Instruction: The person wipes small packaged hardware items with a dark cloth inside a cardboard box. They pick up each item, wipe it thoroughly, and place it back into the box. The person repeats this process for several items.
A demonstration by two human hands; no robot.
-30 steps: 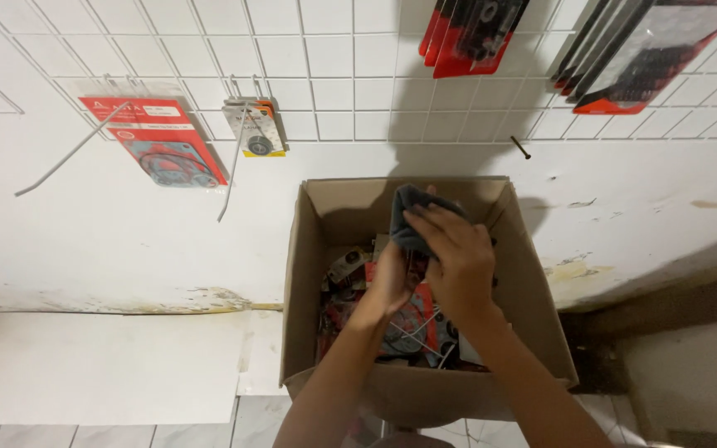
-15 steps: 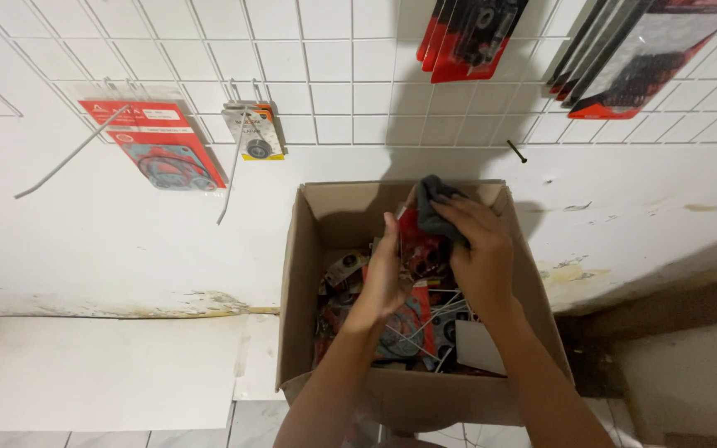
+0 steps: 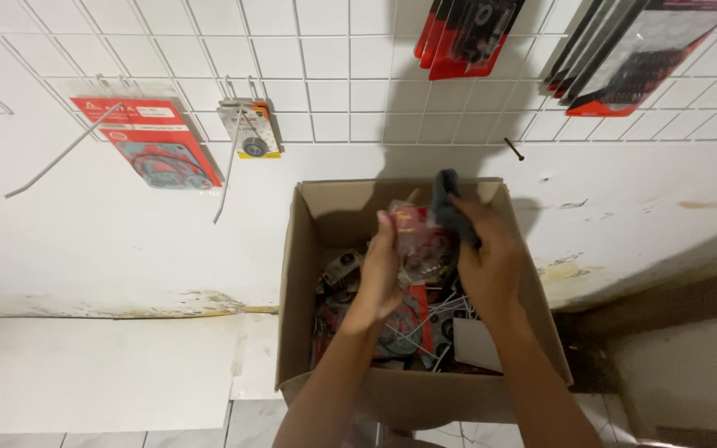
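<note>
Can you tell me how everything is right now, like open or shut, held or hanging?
cardboard box: open, flaps up, full of packets.
clear red-topped packet: held up over the box by both hands.
dark cloth: gripped in the right hand.
left hand: closed on the packet.
right hand: closed on cloth and packet.
red gasket packet: hanging on the wire grid.
small bearing packet: hanging on a hook.
long hook: bare.

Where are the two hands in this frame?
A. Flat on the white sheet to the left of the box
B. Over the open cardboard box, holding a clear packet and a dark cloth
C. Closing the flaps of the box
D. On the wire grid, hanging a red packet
B: the left hand holds a clear packet and the right hand grips a dark cloth, both above the open cardboard box.
</note>
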